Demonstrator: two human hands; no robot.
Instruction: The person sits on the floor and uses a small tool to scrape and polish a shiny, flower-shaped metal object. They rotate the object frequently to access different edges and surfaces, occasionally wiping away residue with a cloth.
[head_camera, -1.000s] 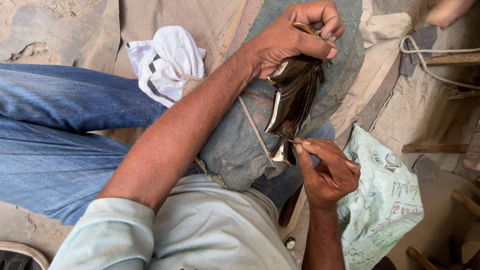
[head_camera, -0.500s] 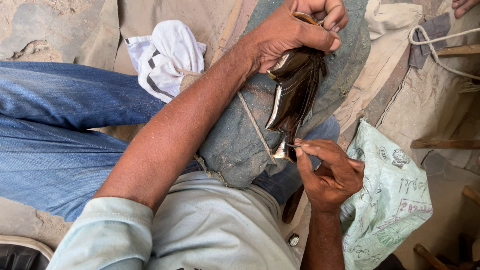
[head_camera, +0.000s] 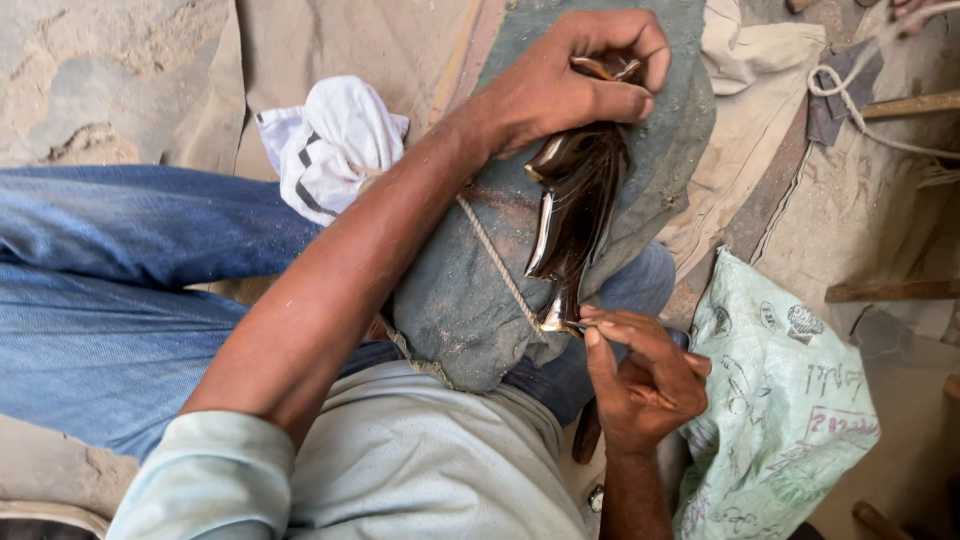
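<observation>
Head view: the left hand (head_camera: 570, 85) clamps the far end of a dark glossy horn piece (head_camera: 575, 215) on the padded knee (head_camera: 480, 280). Its long axis runs toward the body, where the right hand (head_camera: 645, 385) pinches a small tool at the near tip.

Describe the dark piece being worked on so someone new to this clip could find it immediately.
Start at the dusty blue-grey cloth draped over the knee. On it lies the dark glossy curved piece, left hand at its top, right hand at its lower tip. Only it shines.
</observation>
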